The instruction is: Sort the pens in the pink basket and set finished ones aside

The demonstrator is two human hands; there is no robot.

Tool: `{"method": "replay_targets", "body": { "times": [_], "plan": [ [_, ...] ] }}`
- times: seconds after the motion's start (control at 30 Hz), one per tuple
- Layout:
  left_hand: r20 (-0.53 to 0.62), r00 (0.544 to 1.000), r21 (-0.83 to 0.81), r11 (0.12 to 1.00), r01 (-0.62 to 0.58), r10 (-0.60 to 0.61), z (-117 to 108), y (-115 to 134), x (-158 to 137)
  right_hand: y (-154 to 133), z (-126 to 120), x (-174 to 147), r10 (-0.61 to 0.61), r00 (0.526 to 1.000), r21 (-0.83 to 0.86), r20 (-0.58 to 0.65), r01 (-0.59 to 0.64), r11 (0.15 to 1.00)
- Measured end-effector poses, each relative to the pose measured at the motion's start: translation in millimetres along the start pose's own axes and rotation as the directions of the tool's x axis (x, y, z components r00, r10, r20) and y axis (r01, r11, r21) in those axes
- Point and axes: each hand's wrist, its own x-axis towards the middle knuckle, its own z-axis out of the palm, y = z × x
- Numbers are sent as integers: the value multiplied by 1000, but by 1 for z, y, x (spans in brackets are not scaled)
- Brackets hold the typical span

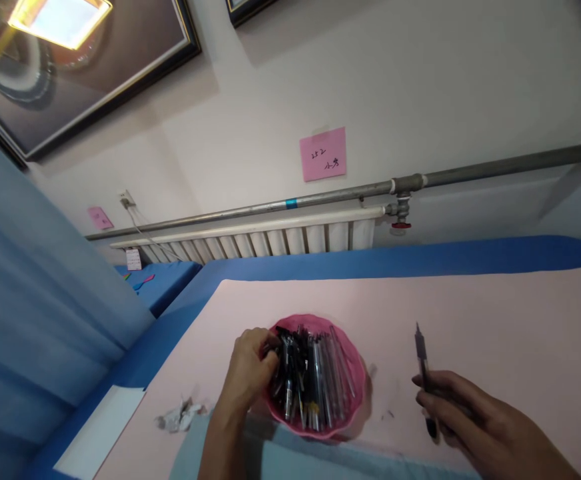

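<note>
A pink scalloped bowl (pixel 359 393) holds several pens and clear pen barrels (pixel 328 377), with dark pen parts (pixel 290 353) crowded on its left side. My left hand (pixel 251 363) is at the bowl's left rim, its fingers curled in a pinch over the dark parts; what they grip is hidden. To the right of the bowl, my right hand (pixel 463 407) holds a pen (pixel 421 350) between thumb and fingers. This pen stands nearly upright, its narrow writing tip and dark grip pointing up, its dark end showing below the fingers.
Pink paper (pixel 520 327) covers the blue table (pixel 385 257). A crumpled white scrap (pixel 178 417) lies left of the bowl, near a white sheet (pixel 101 430). Behind stand a radiator (pixel 290 237) and a pipe (pixel 510 172) along the wall; a blue curtain (pixel 35 300) hangs left.
</note>
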Motion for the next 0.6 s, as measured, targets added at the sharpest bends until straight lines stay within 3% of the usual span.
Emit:
{"method": "replay_targets", "body": {
  "times": [0.1, 0.2, 0.5, 0.6],
  "plan": [
    [119, 990, 127, 988, -94, 79, -3, 5, -5, -1, 1, 0, 9, 1000, -14, 3, -9, 1000],
    [179, 980, 163, 980, -115, 85, -4, 8, -9, -2, 1, 0, 3, 1000, -12, 3, -2, 1000],
    [296, 953, 171, 979, -112, 57, 6, 25, -11, -7, 2, -1, 24, 1000, -9, -2, -24, 1000],
    [310, 946, 97, 986, -132, 96, 12, 28, -11, -8, 3, -1, 27, 1000, -17, 4, -27, 1000]
  ]
}}
